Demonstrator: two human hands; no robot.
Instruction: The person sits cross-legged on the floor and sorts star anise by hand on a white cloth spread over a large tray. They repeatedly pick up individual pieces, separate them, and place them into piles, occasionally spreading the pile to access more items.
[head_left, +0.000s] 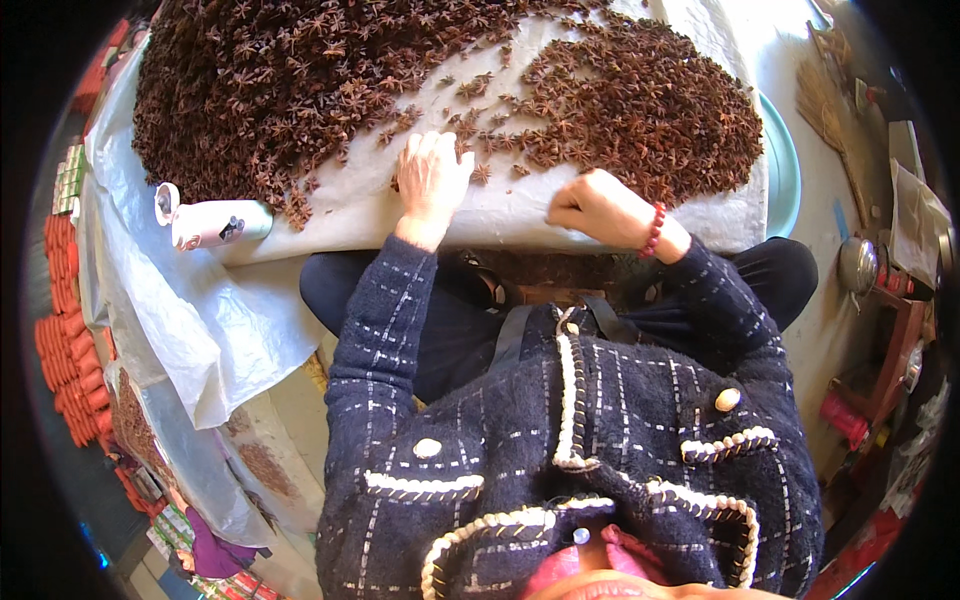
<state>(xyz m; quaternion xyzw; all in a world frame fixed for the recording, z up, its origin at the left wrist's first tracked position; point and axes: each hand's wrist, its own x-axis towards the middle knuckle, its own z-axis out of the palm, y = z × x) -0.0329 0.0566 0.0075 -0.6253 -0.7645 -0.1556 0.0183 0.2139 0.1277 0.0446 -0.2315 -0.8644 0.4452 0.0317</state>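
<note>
Dried star anise lies on a table covered with a pale cloth (360, 217). A large heap of star anise (255, 90) fills the left and far side, and a smaller pile of star anise (645, 105) spreads at the right. My left hand (433, 176) rests palm down on the cloth at the large heap's near edge, beside a few loose pods; what lies under its fingers is hidden. Over the front edge of the cloth, near the smaller pile, my right hand (600, 210) has its fingers curled, with a red bead bracelet at the wrist; its palm is hidden.
A white bottle with its lid flipped open (221, 223) lies at the left front. Plastic sheeting (157, 300) hangs at the left. A light blue basin (784, 172) shows past the right edge. Farther off are a straw broom (825, 109), stacked red sacks (67, 322) and a person in purple (214, 547).
</note>
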